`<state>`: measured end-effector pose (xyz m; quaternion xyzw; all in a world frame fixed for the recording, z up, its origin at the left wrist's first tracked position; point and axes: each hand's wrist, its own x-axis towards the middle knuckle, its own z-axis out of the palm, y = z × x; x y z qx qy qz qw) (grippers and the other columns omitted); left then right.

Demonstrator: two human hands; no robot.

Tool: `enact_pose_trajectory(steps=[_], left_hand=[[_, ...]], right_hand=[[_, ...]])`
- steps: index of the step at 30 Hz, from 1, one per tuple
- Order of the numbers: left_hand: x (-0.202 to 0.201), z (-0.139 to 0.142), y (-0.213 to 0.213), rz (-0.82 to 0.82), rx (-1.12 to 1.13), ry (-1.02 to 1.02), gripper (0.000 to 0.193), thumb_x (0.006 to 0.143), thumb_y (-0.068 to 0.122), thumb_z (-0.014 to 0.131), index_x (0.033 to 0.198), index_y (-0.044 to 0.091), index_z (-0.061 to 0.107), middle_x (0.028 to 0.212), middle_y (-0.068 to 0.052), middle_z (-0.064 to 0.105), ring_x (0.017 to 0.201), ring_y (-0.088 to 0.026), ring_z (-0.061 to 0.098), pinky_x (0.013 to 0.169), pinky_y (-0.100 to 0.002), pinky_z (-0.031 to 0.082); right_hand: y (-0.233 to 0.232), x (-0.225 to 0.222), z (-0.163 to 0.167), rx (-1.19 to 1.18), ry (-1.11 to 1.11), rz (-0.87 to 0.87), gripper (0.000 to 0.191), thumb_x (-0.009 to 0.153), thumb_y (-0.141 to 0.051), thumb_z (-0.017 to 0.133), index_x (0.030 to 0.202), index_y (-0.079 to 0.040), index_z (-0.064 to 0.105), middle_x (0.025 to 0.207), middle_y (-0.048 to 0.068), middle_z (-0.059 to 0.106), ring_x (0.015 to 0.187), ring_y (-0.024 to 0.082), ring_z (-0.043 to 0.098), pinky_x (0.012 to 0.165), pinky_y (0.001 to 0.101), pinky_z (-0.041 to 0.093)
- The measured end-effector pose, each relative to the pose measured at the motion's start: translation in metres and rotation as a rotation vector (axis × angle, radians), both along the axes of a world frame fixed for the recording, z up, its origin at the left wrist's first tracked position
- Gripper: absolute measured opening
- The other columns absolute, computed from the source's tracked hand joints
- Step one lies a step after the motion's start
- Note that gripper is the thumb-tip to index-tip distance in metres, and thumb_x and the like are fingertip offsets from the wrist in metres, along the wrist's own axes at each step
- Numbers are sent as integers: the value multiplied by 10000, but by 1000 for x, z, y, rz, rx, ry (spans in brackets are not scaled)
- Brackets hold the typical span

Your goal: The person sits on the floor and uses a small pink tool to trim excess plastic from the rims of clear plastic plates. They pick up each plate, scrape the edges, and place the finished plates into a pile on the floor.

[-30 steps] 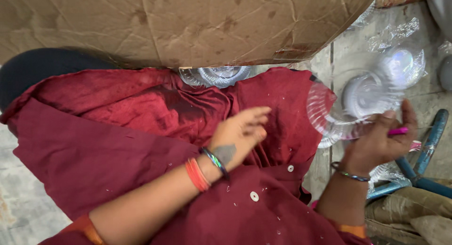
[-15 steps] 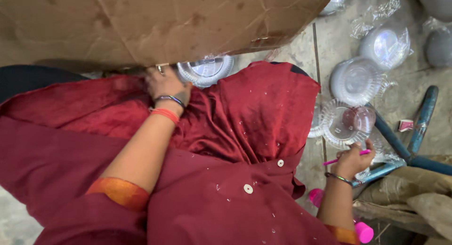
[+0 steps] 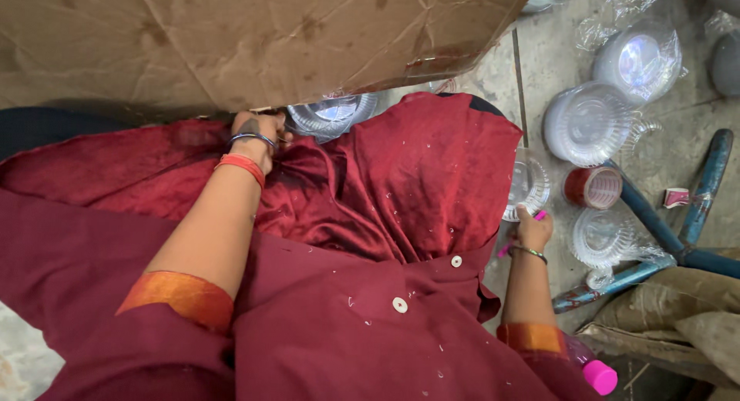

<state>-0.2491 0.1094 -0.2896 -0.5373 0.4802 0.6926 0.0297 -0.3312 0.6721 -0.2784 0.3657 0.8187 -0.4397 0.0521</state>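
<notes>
My left hand (image 3: 258, 131) stays at the stack of clear plastic bowls (image 3: 331, 112) under the brown cardboard sheet (image 3: 231, 39), gripping its edge; my right hand (image 3: 532, 230), now lower, grips a pink marker (image 3: 521, 233) beside a clear ridged plastic lid (image 3: 527, 187).

Your left hand (image 3: 258, 130) reaches under the cardboard and touches a stack of clear plastic bowls (image 3: 331, 112) lying on your red lap. Your right hand (image 3: 532, 230) holds a pink pen (image 3: 518, 235) beside another clear bowl (image 3: 528, 187), tipped up on its edge.
</notes>
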Motion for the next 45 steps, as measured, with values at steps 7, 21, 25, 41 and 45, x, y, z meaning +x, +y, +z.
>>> enact_pose_trajectory(steps=[7,21,25,41,45], left_hand=[[8,-7,-2,-43,72,29,59,929,54,668,964,11,649,747,-88,659,557,-209,656,463,-348,548],[12,-2,-1,-165,76,-8,48,932,66,663,973,42,667,721,-106,672,536,-205,620,426,-319,442],[14,-14,-4,-195,291,63,63,977,96,630,999,47,663,842,-76,706,638,-167,652,486,-279,473],[85,118,57,-132,351,125,469,871,-5,510,1316,122,583,810,-109,723,512,-112,512,392,-267,373],[78,161,87,-289,83,410,656,910,-11,584,1521,165,425,794,-73,726,556,-89,503,506,-258,433]], right_hand=[[30,3,11,-608,350,-108,136,1024,-61,623,940,-111,528,681,-11,507,480,92,405,451,284,346],[-21,18,114,-1603,454,321,396,1085,-390,646,1351,-117,537,1109,85,654,953,234,616,686,347,464],[-33,15,128,-1738,308,335,508,1045,-515,553,1371,-125,557,1046,105,664,874,255,624,690,362,450],[7,38,30,-234,244,-1,146,996,-131,674,1018,-70,543,728,15,530,517,123,459,441,307,368],[-6,30,10,219,60,263,356,958,-286,768,1120,0,631,823,99,618,624,215,556,546,383,471]])
